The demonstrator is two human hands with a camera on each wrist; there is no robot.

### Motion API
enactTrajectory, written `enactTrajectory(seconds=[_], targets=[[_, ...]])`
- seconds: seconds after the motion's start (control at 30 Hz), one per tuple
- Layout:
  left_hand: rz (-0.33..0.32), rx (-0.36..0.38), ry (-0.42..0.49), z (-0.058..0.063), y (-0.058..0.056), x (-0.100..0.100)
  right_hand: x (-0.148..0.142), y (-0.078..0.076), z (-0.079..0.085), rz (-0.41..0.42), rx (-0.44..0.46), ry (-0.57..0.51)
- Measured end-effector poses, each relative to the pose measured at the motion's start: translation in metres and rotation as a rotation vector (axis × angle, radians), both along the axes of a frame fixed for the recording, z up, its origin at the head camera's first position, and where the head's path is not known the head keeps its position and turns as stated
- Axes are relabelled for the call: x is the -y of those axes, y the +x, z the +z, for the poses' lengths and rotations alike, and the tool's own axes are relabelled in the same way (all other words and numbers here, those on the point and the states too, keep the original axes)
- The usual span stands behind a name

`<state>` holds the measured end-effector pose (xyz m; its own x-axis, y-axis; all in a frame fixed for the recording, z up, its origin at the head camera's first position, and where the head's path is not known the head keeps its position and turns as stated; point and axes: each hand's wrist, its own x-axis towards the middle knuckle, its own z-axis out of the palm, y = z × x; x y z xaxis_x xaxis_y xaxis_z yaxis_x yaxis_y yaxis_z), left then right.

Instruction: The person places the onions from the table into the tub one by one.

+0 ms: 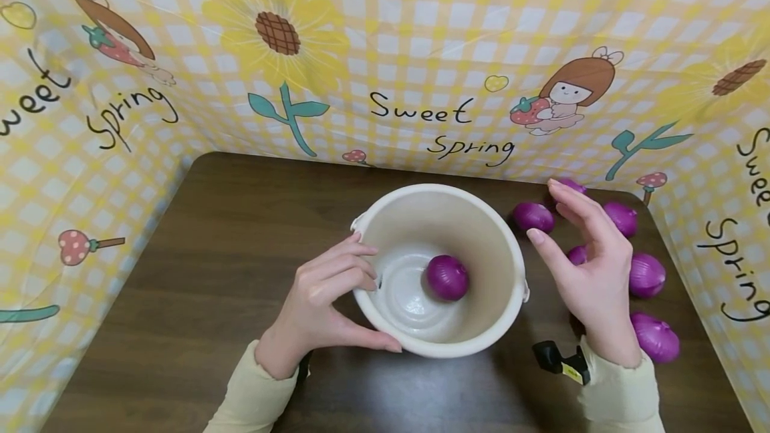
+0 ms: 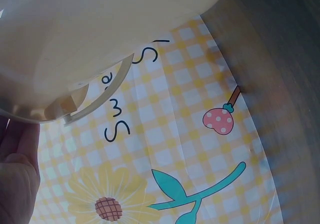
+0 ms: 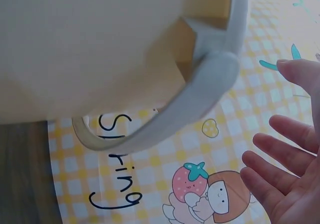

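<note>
At the bottom of the cream bucket (image 1: 421, 216), a little right of its middle, sat one purple onion (image 1: 448, 278). That one alone was inside; at least six loose onions (image 1: 533, 217) lay on the table (image 1: 210, 272) to the right, some partly hidden behind the right hand (image 1: 595, 266). Judging by that count, the gathering looked barely begun, with most of the onions outside.

The left hand (image 1: 321, 299) gripped the bucket's near left rim, fingers over the inside and thumb along the outside. The right hand hung over the onions with thumb and fingers spread wide apart, pinching nothing.

As for room, the bucket's mouth faced up, and its handle (image 3: 200, 91) did not cross the opening. A short gap separated the right rim from the nearest onion. The farthest onions sat close to the back edge, where the patterned cloth (image 1: 385, 39) rose like a wall; others lay near the right edge and seemed likeliest to roll off. To the left stretched a broad expanse of tabletop.
</note>
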<state>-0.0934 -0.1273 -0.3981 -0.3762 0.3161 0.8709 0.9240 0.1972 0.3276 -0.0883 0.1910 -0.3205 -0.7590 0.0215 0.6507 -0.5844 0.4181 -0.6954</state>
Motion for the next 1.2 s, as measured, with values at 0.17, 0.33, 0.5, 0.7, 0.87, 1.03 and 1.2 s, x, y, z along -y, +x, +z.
enactTrajectory(seconds=[0.17,0.33,0.5,0.7,0.87,1.03,1.2], targets=[[-0.002,0.000,0.001,0.000,0.000,0.000,-0.005,-0.001,0.003,-0.025,0.012,-0.038],[-0.003,-0.002,0.002,0.000,0.000,0.000,-0.009,-0.004,0.004,-0.041,0.003,-0.064],[-0.004,-0.001,0.003,0.000,0.000,0.000,-0.015,-0.008,0.003,-0.052,0.019,-0.090],[-0.006,-0.002,0.004,-0.001,0.000,0.000,-0.033,-0.020,-0.012,-0.004,0.024,-0.217],[-0.004,-0.007,0.004,-0.001,0.000,0.000,-0.043,-0.029,-0.019,0.022,0.020,-0.311],[-0.001,-0.010,0.001,0.000,0.000,0.000,-0.045,-0.034,-0.018,0.029,0.030,-0.369],[0.002,-0.010,-0.001,0.000,0.000,0.001,-0.046,-0.038,-0.018,0.005,0.045,-0.369]])
